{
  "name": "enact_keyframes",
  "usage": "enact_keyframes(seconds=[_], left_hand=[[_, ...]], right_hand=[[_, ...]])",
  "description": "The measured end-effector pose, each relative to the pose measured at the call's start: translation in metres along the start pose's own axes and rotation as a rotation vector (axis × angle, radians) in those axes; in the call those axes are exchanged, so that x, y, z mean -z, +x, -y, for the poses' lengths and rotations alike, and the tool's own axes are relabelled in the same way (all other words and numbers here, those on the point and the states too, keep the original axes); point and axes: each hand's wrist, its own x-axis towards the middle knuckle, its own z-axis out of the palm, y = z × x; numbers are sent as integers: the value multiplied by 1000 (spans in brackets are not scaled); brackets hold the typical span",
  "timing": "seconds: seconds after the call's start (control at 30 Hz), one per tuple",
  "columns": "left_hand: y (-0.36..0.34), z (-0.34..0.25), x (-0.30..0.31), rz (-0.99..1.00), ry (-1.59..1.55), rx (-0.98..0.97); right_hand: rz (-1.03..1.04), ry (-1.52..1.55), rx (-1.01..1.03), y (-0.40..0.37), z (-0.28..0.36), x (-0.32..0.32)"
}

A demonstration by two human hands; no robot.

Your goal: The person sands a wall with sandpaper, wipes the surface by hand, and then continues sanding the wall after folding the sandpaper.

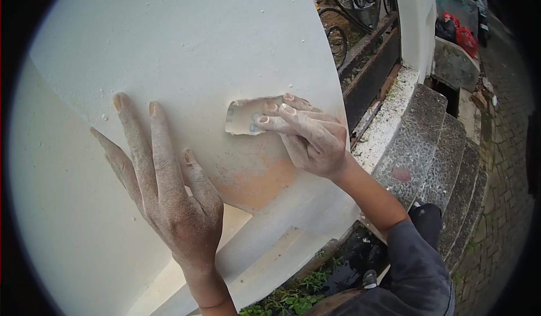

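A large white curved panel (214, 28) fills most of the view, with small specks of white dust on it. My left hand (172, 183), coated in pale dust, rests on the panel with its fingers spread. My right hand (310, 133) is closed on a bent piece of sandpaper (239, 116), pale on its back with faint blue print. The fingers press it against the panel. Just below it lies an orange-tan worn patch (259, 183) on the white surface. The sandpaper's rough face is turned to the panel and hidden.
At the right, grey stone steps (417, 130) curve beside a paved lane (501, 169). A dark metal gate (369, 51) stands behind the panel's right edge. Red and black bags (465, 38) lie at the upper right. Green plants (293, 299) grow below the panel.
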Motion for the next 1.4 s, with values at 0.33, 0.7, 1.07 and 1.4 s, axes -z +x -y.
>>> enact_keyframes(seconds=[0.33, 0.7, 1.07, 1.4], left_hand=[[-3, -11, 3, 121, 142, 69], [-1, -8, 3, 106, 37, 23], [-1, -7, 5, 98, 40, 2], [-1, -8, 6, 121, 30, -3]], right_hand=[[116, 59, -55, -46, 7, 9], [81, 24, -136, -64, 14, 12], [-166, -90, -320, -58, 44, -22], [-183, -102, -454, -66, 57, -26]])
